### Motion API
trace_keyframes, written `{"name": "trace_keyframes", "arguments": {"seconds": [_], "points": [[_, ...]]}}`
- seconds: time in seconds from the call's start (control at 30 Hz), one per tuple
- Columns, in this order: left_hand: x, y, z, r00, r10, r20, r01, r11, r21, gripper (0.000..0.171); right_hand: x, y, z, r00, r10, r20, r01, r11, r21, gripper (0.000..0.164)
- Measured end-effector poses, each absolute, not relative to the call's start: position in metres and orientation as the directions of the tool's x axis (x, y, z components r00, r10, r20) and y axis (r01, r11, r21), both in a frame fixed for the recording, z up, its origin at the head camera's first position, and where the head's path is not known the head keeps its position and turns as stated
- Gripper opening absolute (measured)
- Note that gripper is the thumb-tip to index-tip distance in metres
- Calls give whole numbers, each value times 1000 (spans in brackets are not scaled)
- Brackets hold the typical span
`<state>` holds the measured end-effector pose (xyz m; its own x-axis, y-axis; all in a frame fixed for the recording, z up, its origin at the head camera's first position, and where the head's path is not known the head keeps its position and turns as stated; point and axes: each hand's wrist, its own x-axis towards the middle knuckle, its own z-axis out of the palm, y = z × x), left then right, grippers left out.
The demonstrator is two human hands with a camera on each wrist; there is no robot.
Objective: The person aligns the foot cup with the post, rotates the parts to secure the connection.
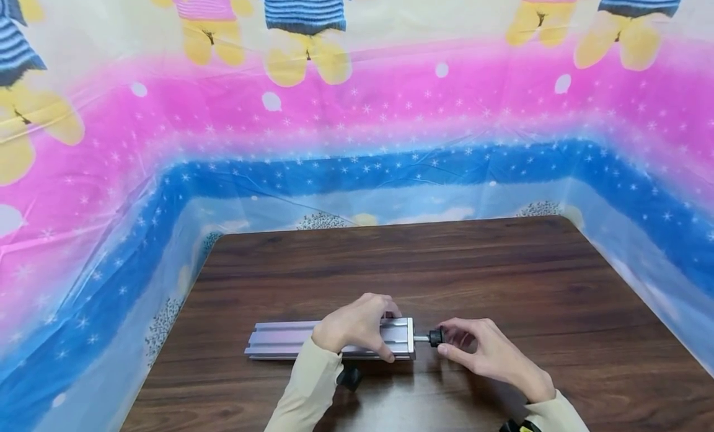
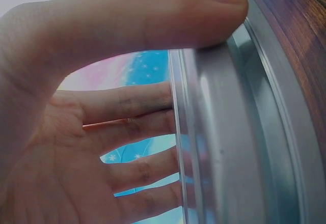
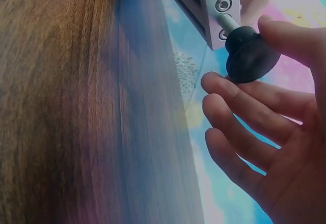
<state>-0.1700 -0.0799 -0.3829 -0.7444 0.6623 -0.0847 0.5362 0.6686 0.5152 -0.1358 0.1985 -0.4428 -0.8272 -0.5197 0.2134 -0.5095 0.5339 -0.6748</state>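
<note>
A silver aluminium profile (image 1: 281, 340) with long grooves lies across the wooden table, its end plate (image 1: 411, 338) facing right. My left hand (image 1: 359, 325) grips it near that end, thumb (image 2: 214, 15) on the near side and fingers reaching over to the far side. From the end plate sticks out a threaded stud (image 3: 229, 22), which carries a black levelling foot (image 3: 253, 58). Thumb and fingers of my right hand (image 1: 491, 351) pinch the foot's round base. Socket-head bolts (image 3: 223, 4) sit in the plate beside the stud.
The dark wooden table (image 1: 390, 264) has its far edge against a patterned pink and blue sheet (image 1: 334, 128), which also hangs along both sides. Black wrist gear (image 1: 350, 378) shows below the left hand, and black and yellow gear (image 1: 519, 426) by the right wrist.
</note>
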Motion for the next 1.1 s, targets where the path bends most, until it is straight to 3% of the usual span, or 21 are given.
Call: {"name": "trace_keyframes", "arguments": {"seconds": [0.4,0.73,0.97,1.1], "points": [[-169,-81,-384,-752,654,-83,531,675,512,57,-139,197,-439,-854,-506,117,-429,561,-708,22],[-168,-81,-385,-755,650,-91,532,687,495,56,-140,199,-445,-850,-512,125,-442,563,-698,39],[-169,-81,-384,-747,659,-88,538,677,502,59,-137,202,-444,-852,-497,163,-455,552,-699,18],[-170,-81,-383,-748,659,-77,546,678,492,59,-134,202,-443,-826,-510,238,-512,507,-693,39]]}}
